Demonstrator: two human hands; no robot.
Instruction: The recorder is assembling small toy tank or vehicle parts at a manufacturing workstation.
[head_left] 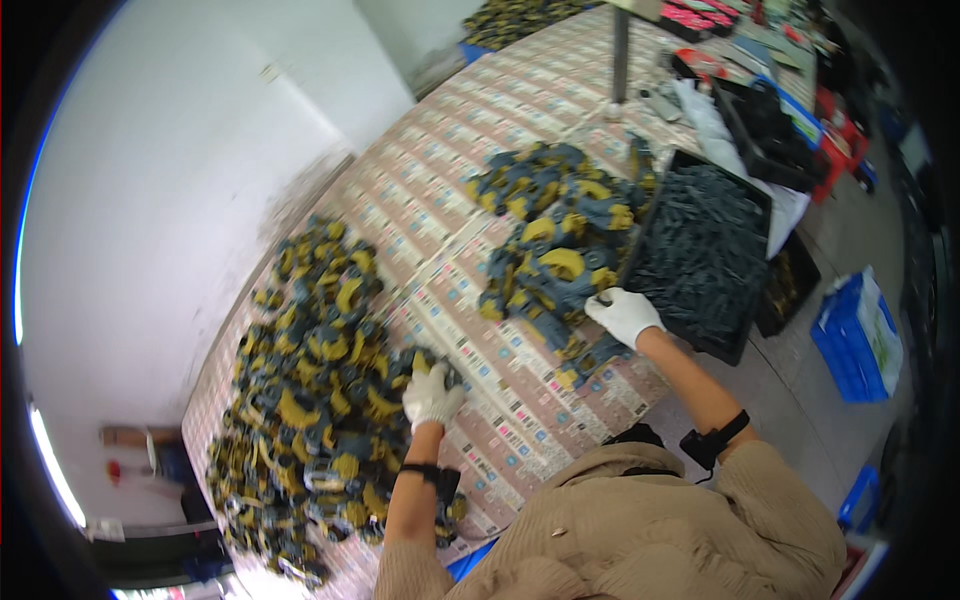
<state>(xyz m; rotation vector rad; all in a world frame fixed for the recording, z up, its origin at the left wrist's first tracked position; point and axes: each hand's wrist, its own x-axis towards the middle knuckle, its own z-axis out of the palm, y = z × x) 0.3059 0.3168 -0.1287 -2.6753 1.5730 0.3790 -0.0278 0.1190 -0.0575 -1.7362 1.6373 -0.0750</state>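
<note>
My left hand (pixel 433 397), in a white glove, is closed on a grey-and-yellow plastic piece (pixel 418 358) at the right edge of a large heap of similar pieces (pixel 310 400). My right hand (pixel 626 316), also gloved in white, hovers between a second heap of grey-and-yellow pieces (pixel 560 262) and a black crate (pixel 742 345). Its fingers are drawn together at the near right side of that heap; whatever they may hold is too small to make out. Many slim dark grey plastic parts (pixel 700 245) fill the crate.
A patterned cloth covers the table (pixel 430 215), with a wall (pixel 190 180) along its left. A metal post (pixel 620 60) rises at the far side. More black trays (pixel 768 130) stand at far right; a blue basket (pixel 855 340) sits on the floor.
</note>
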